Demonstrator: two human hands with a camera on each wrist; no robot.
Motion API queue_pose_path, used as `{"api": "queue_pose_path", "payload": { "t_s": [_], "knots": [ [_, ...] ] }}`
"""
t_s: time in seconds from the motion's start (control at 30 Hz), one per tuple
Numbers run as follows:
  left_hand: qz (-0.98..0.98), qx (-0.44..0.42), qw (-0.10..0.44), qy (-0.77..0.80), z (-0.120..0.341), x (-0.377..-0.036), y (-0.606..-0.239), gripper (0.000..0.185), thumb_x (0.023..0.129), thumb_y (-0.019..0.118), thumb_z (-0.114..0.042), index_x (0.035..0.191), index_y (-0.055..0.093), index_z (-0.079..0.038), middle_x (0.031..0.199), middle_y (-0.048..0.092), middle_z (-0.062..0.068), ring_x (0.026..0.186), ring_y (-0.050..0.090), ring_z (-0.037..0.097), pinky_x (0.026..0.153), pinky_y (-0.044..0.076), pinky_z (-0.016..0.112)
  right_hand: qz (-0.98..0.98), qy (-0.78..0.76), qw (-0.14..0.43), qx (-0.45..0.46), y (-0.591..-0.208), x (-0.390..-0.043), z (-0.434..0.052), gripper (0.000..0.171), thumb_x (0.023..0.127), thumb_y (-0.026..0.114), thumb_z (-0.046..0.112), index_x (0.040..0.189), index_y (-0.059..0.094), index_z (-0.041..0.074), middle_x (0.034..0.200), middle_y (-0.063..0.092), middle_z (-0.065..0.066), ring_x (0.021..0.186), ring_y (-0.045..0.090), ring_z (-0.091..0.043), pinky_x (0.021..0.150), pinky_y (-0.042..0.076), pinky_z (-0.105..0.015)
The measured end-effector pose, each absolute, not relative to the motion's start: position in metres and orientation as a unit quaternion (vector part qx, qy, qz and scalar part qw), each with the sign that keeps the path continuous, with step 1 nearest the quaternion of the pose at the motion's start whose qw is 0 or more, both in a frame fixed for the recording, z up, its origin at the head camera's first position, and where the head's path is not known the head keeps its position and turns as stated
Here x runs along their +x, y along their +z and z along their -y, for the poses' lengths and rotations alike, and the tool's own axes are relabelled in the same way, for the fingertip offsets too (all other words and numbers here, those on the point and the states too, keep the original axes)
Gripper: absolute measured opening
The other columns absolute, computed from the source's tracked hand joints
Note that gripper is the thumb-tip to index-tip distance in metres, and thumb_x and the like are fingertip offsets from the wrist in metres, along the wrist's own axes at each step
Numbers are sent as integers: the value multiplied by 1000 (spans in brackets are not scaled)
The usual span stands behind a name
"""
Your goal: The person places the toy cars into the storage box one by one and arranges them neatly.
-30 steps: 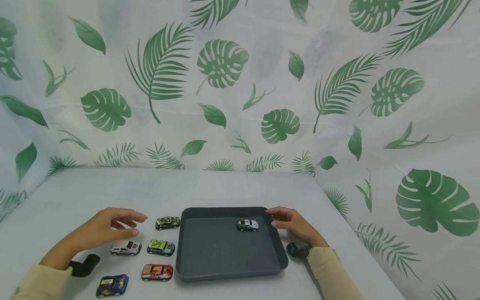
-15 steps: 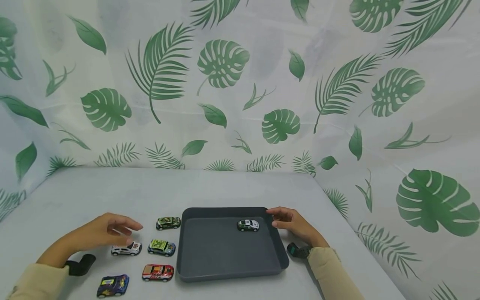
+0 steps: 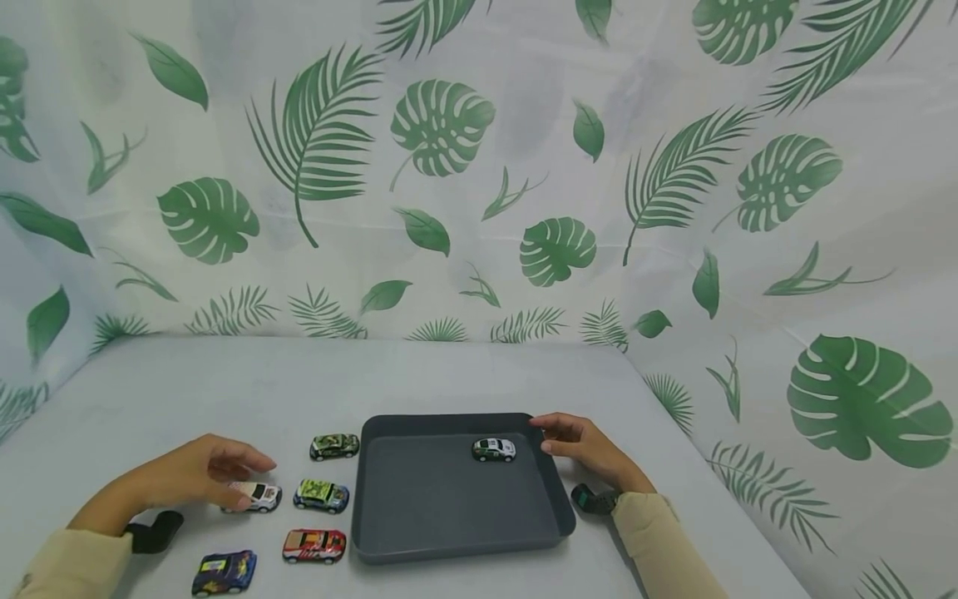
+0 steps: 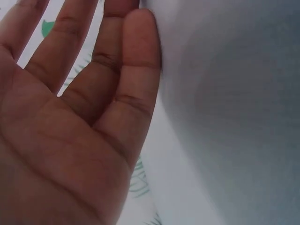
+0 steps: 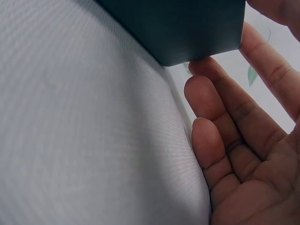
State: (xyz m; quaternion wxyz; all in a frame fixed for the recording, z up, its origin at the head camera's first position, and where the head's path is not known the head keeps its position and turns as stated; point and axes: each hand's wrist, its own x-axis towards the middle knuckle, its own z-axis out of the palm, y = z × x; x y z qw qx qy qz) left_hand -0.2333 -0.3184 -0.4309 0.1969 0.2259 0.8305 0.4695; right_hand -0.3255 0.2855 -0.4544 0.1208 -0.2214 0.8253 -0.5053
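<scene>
Here, left hand (image 3: 196, 480) relaxed, fingers over white toy car (image 3: 258, 496), car lengthwise left-right, right hand (image 3: 587, 449) loose at tray (image 3: 456, 545) corner

- Table (image 3: 449, 374): pale grey cloth covering, flat, evenly lit, extending to the near edge.
- Backdrop (image 3: 464, 166): white fabric printed with green palm and monstera leaves, hung along the far side.
- Same fabric encloses left and right sides.
- Light: soft, diffuse; faint shadows.
</scene>
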Motion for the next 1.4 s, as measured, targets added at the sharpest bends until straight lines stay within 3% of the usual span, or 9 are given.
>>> {"api": "queue_pose_path", "payload": {
  "t_s": [0.13, 0.3, 0.53, 0.7, 1.4],
  "knots": [
    [-824, 224, 204, 478, 320, -233, -432, 47, 90, 84, 0, 130, 67, 16, 134, 68, 33, 120, 70, 37, 90, 54, 18, -824, -507, 121, -220, -454, -326, -285, 45, 103, 74, 15, 143, 65, -2, 140, 66, -20, 113, 60, -24, 96, 50, -29],
    [-834, 222, 197, 466, 320, -233, -435, 44, 84, 86, 3, 125, 72, 12, 129, 72, 28, 112, 71, 10, 90, 52, 16, -821, -510, 121, -227, -453, -327, -285, 45, 102, 74, 14, 143, 65, -4, 139, 66, -19, 113, 61, -23, 97, 50, -30],
    [-857, 214, 174, 435, 318, -231, -436, 37, 80, 88, 1, 116, 79, 3, 117, 78, 12, 102, 68, 5, 86, 53, 21, -817, -514, 120, -234, -454, -327, -284, 45, 103, 73, 12, 143, 63, -6, 139, 64, -25, 110, 60, -21, 95, 51, -28],
    [-852, 212, 179, 444, 317, -230, -436, 36, 80, 88, 1, 115, 79, 4, 117, 78, 12, 100, 66, 1, 86, 53, 20, -812, -518, 122, -238, -454, -325, -283, 46, 103, 73, 11, 143, 63, -7, 140, 63, -28, 110, 60, -20, 95, 50, -28],
    [-840, 219, 172, 466, 314, -230, -438, 37, 86, 87, -2, 120, 76, 8, 113, 78, 10, 94, 67, 6, 82, 55, 24, -809, -520, 124, -246, -454, -324, -286, 48, 104, 72, 12, 144, 60, -10, 139, 62, -30, 108, 61, -19, 93, 53, -28]
  ]
}}
